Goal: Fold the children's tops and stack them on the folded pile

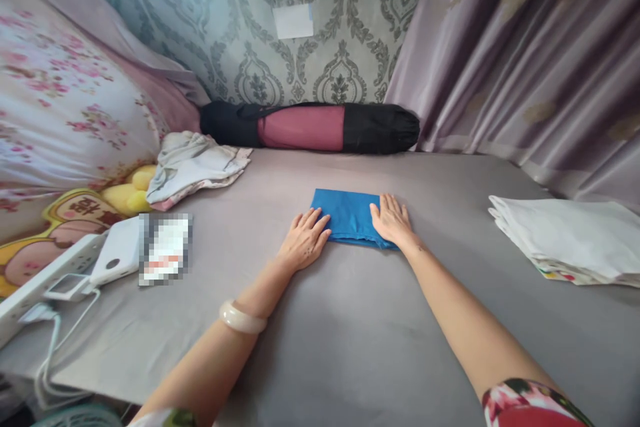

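Observation:
A blue cloth (349,213), folded into a neat rectangle, lies flat on the grey sheet (350,327) in front of me. My left hand (306,238) rests at its left edge, fingers extended and touching the fabric. On the opposite side, my right hand (393,219) lies flat over the right edge with its fingers stretched forward. Neither hand grips anything. Loose fabric edges show along the side of the cloth nearest me.
A long black and pink bag (300,127) lies against the wall. White folded fabric (575,237) sits at right, a pale clothes pile (195,163) at left. Nearer on the left are a white power bank (117,250), a power strip (50,273) and cables.

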A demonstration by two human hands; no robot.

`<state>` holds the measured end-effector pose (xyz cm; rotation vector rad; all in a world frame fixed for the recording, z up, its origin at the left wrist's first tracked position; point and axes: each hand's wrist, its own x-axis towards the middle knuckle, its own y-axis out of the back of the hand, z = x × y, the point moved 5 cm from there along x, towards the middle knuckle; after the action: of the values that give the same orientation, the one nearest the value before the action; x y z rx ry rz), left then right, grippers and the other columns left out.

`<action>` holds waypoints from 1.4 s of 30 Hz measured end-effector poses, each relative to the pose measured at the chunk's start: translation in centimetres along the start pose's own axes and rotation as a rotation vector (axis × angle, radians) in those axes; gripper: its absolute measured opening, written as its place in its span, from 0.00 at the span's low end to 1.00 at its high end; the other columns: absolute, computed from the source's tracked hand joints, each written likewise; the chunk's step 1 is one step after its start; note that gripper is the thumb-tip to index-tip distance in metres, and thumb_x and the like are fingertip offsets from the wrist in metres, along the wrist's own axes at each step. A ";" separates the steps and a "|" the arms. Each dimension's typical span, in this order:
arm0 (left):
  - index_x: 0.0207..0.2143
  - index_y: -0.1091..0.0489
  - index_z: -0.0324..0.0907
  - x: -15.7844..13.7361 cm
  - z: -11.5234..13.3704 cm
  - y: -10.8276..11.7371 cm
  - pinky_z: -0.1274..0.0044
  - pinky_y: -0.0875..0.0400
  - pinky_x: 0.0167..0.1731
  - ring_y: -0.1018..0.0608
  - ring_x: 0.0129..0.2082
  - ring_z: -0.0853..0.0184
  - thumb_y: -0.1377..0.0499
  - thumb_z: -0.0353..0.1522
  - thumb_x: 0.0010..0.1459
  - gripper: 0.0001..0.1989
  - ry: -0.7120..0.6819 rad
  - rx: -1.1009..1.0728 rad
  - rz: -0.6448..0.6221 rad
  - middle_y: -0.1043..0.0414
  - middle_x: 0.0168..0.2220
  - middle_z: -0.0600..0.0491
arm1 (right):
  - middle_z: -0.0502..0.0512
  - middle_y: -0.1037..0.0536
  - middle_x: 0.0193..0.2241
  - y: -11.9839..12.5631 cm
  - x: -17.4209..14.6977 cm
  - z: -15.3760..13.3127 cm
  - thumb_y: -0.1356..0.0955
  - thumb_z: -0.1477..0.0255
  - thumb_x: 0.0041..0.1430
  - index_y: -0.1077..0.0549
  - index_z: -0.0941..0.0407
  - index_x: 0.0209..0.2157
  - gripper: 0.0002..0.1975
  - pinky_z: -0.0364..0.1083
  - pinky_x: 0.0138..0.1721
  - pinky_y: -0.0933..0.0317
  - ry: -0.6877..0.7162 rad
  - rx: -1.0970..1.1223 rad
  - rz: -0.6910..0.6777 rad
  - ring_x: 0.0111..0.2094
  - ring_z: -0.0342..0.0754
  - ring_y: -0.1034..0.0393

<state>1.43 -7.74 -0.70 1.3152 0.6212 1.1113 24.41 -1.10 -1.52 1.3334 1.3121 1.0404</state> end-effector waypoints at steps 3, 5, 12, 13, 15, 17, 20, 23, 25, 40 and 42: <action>0.62 0.39 0.45 0.0 0.0 0.1 0.61 0.47 0.64 0.42 0.66 0.58 0.57 0.41 0.69 0.24 -0.001 -0.021 0.006 0.44 0.66 0.45 | 0.64 0.54 0.69 -0.4 0.4 0.2 0.55 0.60 0.68 0.53 0.66 0.68 0.34 0.58 0.67 0.64 -0.001 0.031 0.011 0.69 0.53 0.63; 0.62 0.39 0.44 0.0 0.0 0.2 0.62 0.47 0.64 0.41 0.66 0.58 0.58 0.42 0.69 0.24 0.002 -0.023 0.009 0.44 0.66 0.45 | 0.63 0.54 0.69 -0.4 0.5 0.3 0.55 0.60 0.68 0.53 0.66 0.68 0.34 0.57 0.67 0.64 -0.001 0.053 0.007 0.69 0.53 0.62; 0.62 0.39 0.43 0.0 0.0 0.4 0.63 0.49 0.64 0.42 0.67 0.59 0.59 0.42 0.69 0.25 0.020 -0.015 0.020 0.44 0.66 0.44 | 0.64 0.56 0.69 0.2 -1.6 0.2 0.54 0.58 0.68 0.54 0.68 0.68 0.36 0.57 0.67 0.64 -0.011 0.060 -0.018 0.70 0.54 0.63; 0.62 0.39 0.43 0.0 -0.1 0.4 0.63 0.49 0.64 0.42 0.67 0.59 0.59 0.42 0.69 0.25 0.027 -0.012 0.026 0.44 0.66 0.44 | 0.65 0.56 0.69 0.2 -2.0 0.1 0.54 0.58 0.68 0.54 0.69 0.68 0.36 0.56 0.67 0.64 -0.013 0.047 -0.007 0.69 0.55 0.63; 0.62 0.39 0.43 0.0 -0.1 0.5 0.63 0.50 0.64 0.43 0.67 0.59 0.59 0.42 0.69 0.25 0.046 -0.004 0.035 0.44 0.66 0.45 | 0.66 0.55 0.69 0.0 -2.6 -0.1 0.54 0.59 0.68 0.53 0.70 0.68 0.36 0.56 0.67 0.63 -0.006 0.016 0.023 0.69 0.56 0.62; 0.62 0.39 0.43 0.0 -0.1 0.5 0.63 0.49 0.64 0.42 0.66 0.58 0.59 0.41 0.69 0.25 0.063 0.001 0.026 0.44 0.66 0.44 | 0.67 0.54 0.69 -0.2 -2.9 -0.3 0.53 0.60 0.68 0.52 0.70 0.67 0.35 0.54 0.66 0.61 0.005 -0.009 0.051 0.69 0.56 0.60; 0.62 0.39 0.42 0.1 -0.1 0.4 0.63 0.48 0.64 0.41 0.66 0.58 0.59 0.41 0.70 0.25 0.069 0.004 0.009 0.43 0.66 0.44 | 0.68 0.52 0.68 -0.6 -3.0 -0.3 0.51 0.61 0.68 0.50 0.71 0.67 0.35 0.53 0.66 0.59 0.013 -0.023 0.075 0.68 0.57 0.58; 0.62 0.39 0.42 0.1 -0.2 0.4 0.63 0.46 0.63 0.40 0.65 0.58 0.59 0.41 0.70 0.25 0.056 0.004 0.023 0.42 0.65 0.44 | 0.69 0.51 0.68 -0.6 -2.9 -0.2 0.52 0.61 0.68 0.49 0.72 0.66 0.35 0.53 0.65 0.58 0.025 -0.014 0.095 0.68 0.58 0.57; 0.61 0.39 0.41 0.1 -0.2 0.4 0.63 0.45 0.63 0.39 0.65 0.58 0.59 0.41 0.69 0.25 0.039 0.003 0.040 0.41 0.65 0.43 | 0.70 0.50 0.67 -0.4 -3.1 -0.2 0.51 0.61 0.69 0.48 0.72 0.66 0.34 0.53 0.65 0.58 0.041 -0.011 0.108 0.68 0.58 0.57; 0.59 0.37 0.38 0.0 -0.6 -0.2 0.64 0.41 0.63 0.38 0.65 0.57 0.55 0.43 0.68 0.25 -0.079 -0.068 0.141 0.39 0.63 0.39 | 0.68 0.48 0.67 -0.6 -5.8 -4.3 0.52 0.59 0.70 0.45 0.63 0.66 0.32 0.68 0.62 0.59 0.098 -0.177 0.160 0.67 0.60 0.56; 0.59 0.37 0.38 0.0 -0.6 -0.1 0.64 0.41 0.63 0.38 0.65 0.57 0.55 0.43 0.68 0.25 -0.075 -0.070 0.140 0.39 0.63 0.39 | 0.67 0.48 0.67 -0.7 -5.7 -4.2 0.52 0.59 0.70 0.45 0.62 0.66 0.32 0.68 0.62 0.58 0.096 -0.178 0.144 0.68 0.60 0.56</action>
<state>0.97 -7.46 -0.96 1.3493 0.4363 1.1803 19.84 -6.52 -1.16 1.2702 1.1757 1.3039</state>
